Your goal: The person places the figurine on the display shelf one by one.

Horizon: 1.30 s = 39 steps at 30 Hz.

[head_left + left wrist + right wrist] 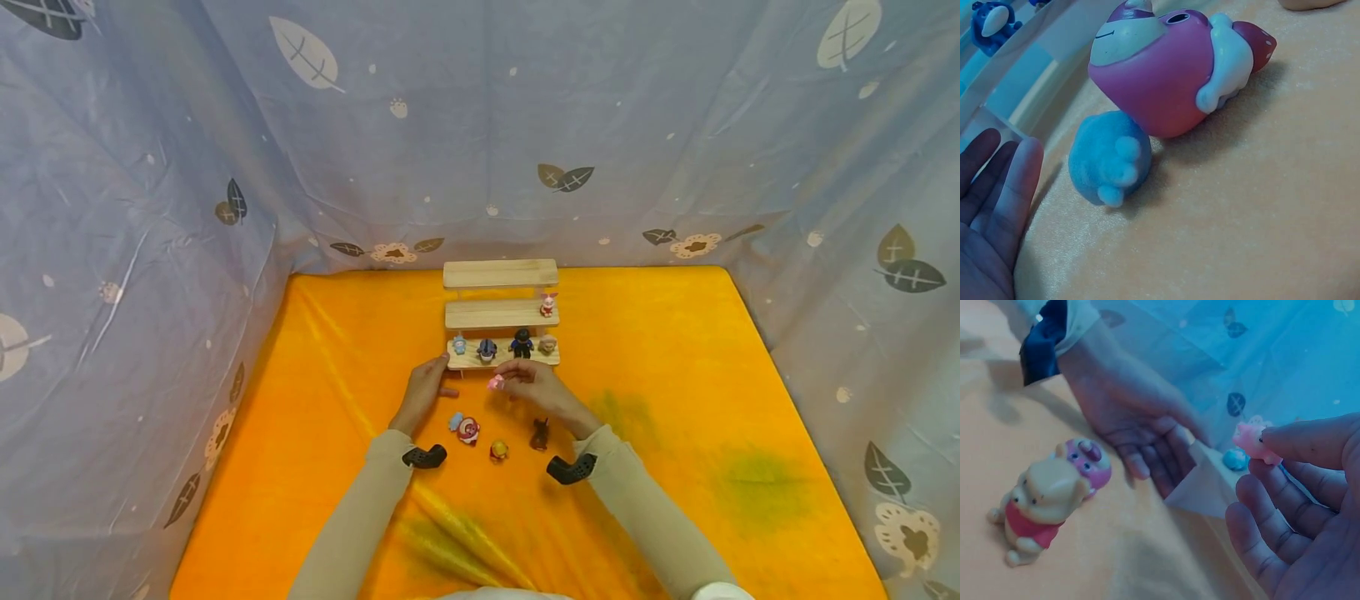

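Left wrist: the left hand, fingers straight, near a matte, rounded blue figurine. Right wrist: the right hand pinches a smooth pink figurine. Head: it's before a tiered pale-wood shelf on an orange cloth-covered surface, walled by leaf-printed blue fabric.

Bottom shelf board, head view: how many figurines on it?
4, left to right: light-blue figurine, dark-blue figurine, black-hatted figurine, tan figurine. No sign of others hidden.
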Each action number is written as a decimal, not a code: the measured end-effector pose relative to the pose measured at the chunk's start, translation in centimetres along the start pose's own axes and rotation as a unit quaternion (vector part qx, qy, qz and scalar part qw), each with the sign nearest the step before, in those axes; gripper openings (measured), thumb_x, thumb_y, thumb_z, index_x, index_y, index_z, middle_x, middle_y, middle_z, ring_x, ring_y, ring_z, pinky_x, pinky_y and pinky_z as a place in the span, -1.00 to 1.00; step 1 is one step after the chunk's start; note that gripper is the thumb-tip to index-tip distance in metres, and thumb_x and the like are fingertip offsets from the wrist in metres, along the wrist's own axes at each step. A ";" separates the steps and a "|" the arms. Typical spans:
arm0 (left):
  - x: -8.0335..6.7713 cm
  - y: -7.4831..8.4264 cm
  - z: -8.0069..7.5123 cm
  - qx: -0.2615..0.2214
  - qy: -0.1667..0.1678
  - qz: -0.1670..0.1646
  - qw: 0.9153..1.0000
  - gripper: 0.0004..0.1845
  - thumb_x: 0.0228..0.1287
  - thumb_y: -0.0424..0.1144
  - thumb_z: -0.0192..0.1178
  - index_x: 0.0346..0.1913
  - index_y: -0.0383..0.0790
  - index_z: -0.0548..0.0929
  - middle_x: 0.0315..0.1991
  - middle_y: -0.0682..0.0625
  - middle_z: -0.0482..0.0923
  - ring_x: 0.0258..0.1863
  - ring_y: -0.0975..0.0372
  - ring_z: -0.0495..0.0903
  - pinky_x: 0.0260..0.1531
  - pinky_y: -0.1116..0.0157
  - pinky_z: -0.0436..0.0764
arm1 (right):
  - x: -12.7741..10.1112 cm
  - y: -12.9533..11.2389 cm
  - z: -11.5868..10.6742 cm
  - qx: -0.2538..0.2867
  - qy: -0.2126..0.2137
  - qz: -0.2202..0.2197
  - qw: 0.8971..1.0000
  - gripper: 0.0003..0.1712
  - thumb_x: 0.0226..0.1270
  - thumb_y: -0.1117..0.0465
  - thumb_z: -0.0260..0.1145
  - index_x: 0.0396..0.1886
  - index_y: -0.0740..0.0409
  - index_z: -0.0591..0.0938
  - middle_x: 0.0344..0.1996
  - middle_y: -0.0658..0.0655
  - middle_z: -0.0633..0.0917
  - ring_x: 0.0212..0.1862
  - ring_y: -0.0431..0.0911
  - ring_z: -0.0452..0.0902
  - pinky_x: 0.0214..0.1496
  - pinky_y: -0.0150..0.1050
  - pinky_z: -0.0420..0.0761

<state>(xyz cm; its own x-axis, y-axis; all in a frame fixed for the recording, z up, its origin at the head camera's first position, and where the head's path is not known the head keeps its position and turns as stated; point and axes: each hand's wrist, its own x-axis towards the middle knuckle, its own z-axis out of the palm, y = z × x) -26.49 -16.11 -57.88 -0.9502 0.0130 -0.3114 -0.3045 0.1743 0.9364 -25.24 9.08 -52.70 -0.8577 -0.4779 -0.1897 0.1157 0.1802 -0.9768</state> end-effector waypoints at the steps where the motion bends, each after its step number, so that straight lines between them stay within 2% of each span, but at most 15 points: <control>1: 0.0 0.0 0.0 0.004 0.000 0.001 1.000 -0.26 0.51 0.30 -0.05 0.37 -0.27 0.53 0.30 -0.24 0.55 -0.38 0.11 0.81 0.38 -0.06 0.46 | -0.1 -0.1 -0.1 0.008 -0.003 -0.004 1.000 -0.51 0.53 0.19 0.23 0.32 0.38 0.49 0.01 0.12 0.70 0.01 0.33 0.57 0.09 0.25 0.63; 7: 0.1 -0.1 0.0 0.012 -0.003 0.002 1.000 -0.23 0.50 0.31 -0.06 0.43 -0.26 0.47 0.29 -0.25 0.56 -0.35 0.09 0.81 0.44 -0.06 0.39 | -0.4 -0.9 -0.3 0.050 -0.026 -0.017 0.998 -0.54 0.56 0.14 0.20 0.31 0.30 0.52 0.09 0.30 0.64 0.12 0.45 0.48 0.25 0.39 0.48; 12: 0.2 -0.2 0.0 0.009 -0.005 0.005 1.000 -0.25 0.51 0.30 -0.06 0.42 -0.25 0.48 0.27 -0.23 0.59 -0.37 0.10 0.81 0.44 -0.05 0.40 | -0.5 -1.4 -0.1 0.060 -0.034 -0.016 0.997 -0.69 0.52 0.14 0.26 0.09 0.24 0.56 -0.08 0.16 0.69 0.07 0.37 0.56 0.28 0.37 0.48; 15: 0.2 -0.2 0.0 0.006 -0.006 0.009 1.000 -0.25 0.51 0.30 -0.06 0.42 -0.26 0.47 0.25 -0.24 0.59 -0.37 0.10 0.81 0.44 -0.06 0.40 | -0.4 -1.7 0.0 0.064 -0.036 -0.029 0.997 -0.74 0.51 0.16 0.27 -0.01 0.24 0.51 -0.19 0.10 0.67 0.03 0.37 0.58 0.25 0.37 0.50; 18: 0.1 -0.2 -0.1 0.006 -0.006 0.010 1.000 -0.25 0.51 0.29 -0.06 0.41 -0.27 0.48 0.26 -0.25 0.59 -0.36 0.08 0.81 0.44 -0.06 0.40 | -0.3 -1.9 0.0 0.055 -0.038 -0.048 0.997 -0.70 0.56 0.20 0.20 0.13 0.29 0.48 -0.17 0.11 0.63 -0.04 0.27 0.63 0.21 0.37 0.53; 20: 0.1 -0.1 -0.1 0.009 -0.009 0.013 1.000 -0.25 0.54 0.27 -0.08 0.42 -0.30 0.46 0.27 -0.28 0.58 -0.34 0.03 0.81 0.44 -0.09 0.39 | -0.2 -2.0 0.0 0.044 -0.038 -0.063 0.996 -0.62 0.60 0.23 0.13 0.27 0.33 0.46 -0.08 0.15 0.61 -0.04 0.30 0.62 0.19 0.37 0.54; 22: -0.3 0.4 -0.1 0.012 -0.011 0.011 1.000 -0.26 0.56 0.25 -0.09 0.43 -0.32 0.44 0.28 -0.29 0.56 -0.30 -0.03 0.81 0.44 -0.09 0.38 | -0.2 -2.3 -0.1 0.032 -0.034 -0.073 0.996 -0.56 0.61 0.24 0.10 0.36 0.34 0.44 -0.04 0.16 0.61 -0.08 0.17 0.66 0.18 0.35 0.56; 25: -0.3 0.4 -0.1 0.017 -0.010 0.011 1.000 -0.25 0.55 0.25 -0.09 0.44 -0.32 0.42 0.32 -0.29 0.53 -0.30 -0.02 0.81 0.45 -0.10 0.36 | -0.1 -3.0 -0.4 0.019 -0.027 -0.081 0.996 -0.57 0.60 0.24 0.12 0.31 0.40 0.47 -0.01 0.28 0.62 -0.09 0.13 0.65 0.11 0.17 0.68; 27: -0.2 0.3 -0.1 0.016 -0.006 0.008 1.000 -0.25 0.53 0.27 -0.06 0.43 -0.29 0.45 0.34 -0.26 0.53 -0.33 0.02 0.81 0.46 -0.08 0.36 | -0.2 -3.6 -0.6 0.011 -0.017 -0.081 0.997 -0.59 0.57 0.22 0.18 0.25 0.39 0.49 -0.03 0.30 0.64 -0.11 -0.06 0.66 0.08 0.07 0.72; 28: 0.1 -0.2 -0.1 0.014 -0.004 0.010 1.000 -0.23 0.50 0.31 -0.05 0.43 -0.26 0.46 0.33 -0.24 0.54 -0.35 0.07 0.81 0.46 -0.08 0.36 | -0.2 -4.0 -0.7 0.007 -0.011 -0.081 0.997 -0.60 0.55 0.22 0.20 0.23 0.37 0.50 -0.03 0.31 0.65 -0.10 -0.08 0.67 0.06 0.03 0.73; 30: 0.1 -0.2 -0.1 0.012 -0.003 0.010 1.000 -0.24 0.50 0.30 -0.05 0.42 -0.26 0.47 0.30 -0.23 0.56 -0.38 0.09 0.81 0.45 -0.07 0.37 | -0.3 -4.7 -1.1 -0.003 -0.003 -0.092 0.996 -0.64 0.53 0.23 0.24 0.18 0.34 0.52 -0.01 0.31 0.66 -0.10 -0.16 0.67 0.05 -0.04 0.74; 34: 0.1 -0.3 0.0 0.011 -0.003 0.013 1.000 -0.25 0.51 0.30 -0.05 0.39 -0.26 0.51 0.21 -0.24 0.62 -0.39 0.10 0.81 0.43 -0.07 0.40 | -0.3 -6.4 -2.1 -0.004 0.009 -0.116 0.993 -0.68 0.49 0.28 0.26 0.14 0.32 0.52 -0.03 0.28 0.67 -0.06 -0.09 0.69 0.03 -0.16 0.74; 37: 0.1 -0.3 0.0 0.011 -0.002 0.014 1.000 -0.28 0.51 0.29 -0.06 0.34 -0.25 0.56 0.16 -0.24 0.64 -0.39 0.10 0.81 0.42 -0.07 0.42 | -0.2 -7.7 -3.1 -0.012 0.014 -0.129 0.992 -0.64 0.49 0.29 0.25 0.19 0.34 0.51 0.02 0.31 0.65 0.01 -0.01 0.69 0.04 -0.25 0.73; 39: 0.2 -0.3 0.0 0.008 -0.002 0.012 1.000 -0.30 0.51 0.29 -0.06 0.32 -0.25 0.58 0.14 -0.22 0.65 -0.40 0.10 0.81 0.42 -0.06 0.42 | -0.2 -8.5 -3.8 -0.027 0.021 -0.130 0.991 -0.60 0.50 0.27 0.25 0.24 0.35 0.51 0.07 0.32 0.64 0.04 -0.03 0.69 0.07 -0.24 0.73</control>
<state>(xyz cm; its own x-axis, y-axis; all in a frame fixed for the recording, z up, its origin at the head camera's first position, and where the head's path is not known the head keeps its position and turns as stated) -26.56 -16.19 -58.22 -0.9572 0.0219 -0.2887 -0.2796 0.1896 0.9412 -27.93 10.88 -44.02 -0.8748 -0.4788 0.0738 -0.1390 0.1022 -0.9850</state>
